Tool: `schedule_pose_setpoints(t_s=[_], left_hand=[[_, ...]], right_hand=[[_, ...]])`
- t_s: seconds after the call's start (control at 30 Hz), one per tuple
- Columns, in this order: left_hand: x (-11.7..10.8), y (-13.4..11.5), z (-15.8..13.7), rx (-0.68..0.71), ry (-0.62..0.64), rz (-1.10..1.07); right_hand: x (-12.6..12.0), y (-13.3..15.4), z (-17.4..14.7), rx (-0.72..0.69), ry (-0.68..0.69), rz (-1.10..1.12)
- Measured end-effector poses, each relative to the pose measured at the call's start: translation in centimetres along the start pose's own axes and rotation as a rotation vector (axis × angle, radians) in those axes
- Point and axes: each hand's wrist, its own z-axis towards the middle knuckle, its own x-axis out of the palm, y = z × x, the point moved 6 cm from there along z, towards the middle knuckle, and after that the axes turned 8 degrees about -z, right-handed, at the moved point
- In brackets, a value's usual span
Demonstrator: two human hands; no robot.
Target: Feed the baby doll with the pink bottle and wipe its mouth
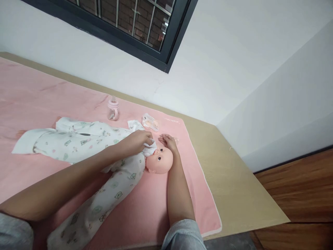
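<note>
A baby doll (163, 164) lies on its back on a pink mat, its head toward the right and its feet to the left. It wears a white printed outfit (93, 142) with long sleeves. My left hand (139, 140) reaches across its chest, fingers closed on a white cloth (150, 150) that touches the doll's mouth and chin. Beyond the top of the head lies my right hand (169, 141), fingers stretched out, the wrist against the head. Nothing shows in that hand.
A pink baby bottle (113, 110) with a handle stands behind the doll. A clear plastic packet (150, 122) lies near its far sleeve. The pink mat (145, 208) covers a wooden table (229, 180) against a white wall, below a dark-framed window (166, 59).
</note>
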Motion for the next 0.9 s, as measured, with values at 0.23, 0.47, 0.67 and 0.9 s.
schedule_pose_setpoints(t_s=[0.23, 0.47, 0.67, 0.9], left_hand=[[-0.6, 1.2, -0.2, -0.001, -0.064, 0.017], [-0.5, 0.7, -0.8, 0.020, 0.104, -0.155], [0.0, 0.6, -0.9, 0.018, 0.146, -0.162], [0.0, 1.4, -0.5, 0.033, 0.080, -0.075]], right_hand=[[-0.1, -0.1, -0.1, -0.008, 0.002, 0.005], [-0.1, -0.1, 0.0, -0.017, 0.011, 0.020], [-0.1, -0.2, 0.0, -0.028, 0.018, 0.016], [-0.1, -0.3, 0.2, -0.021, 0.018, 0.024]])
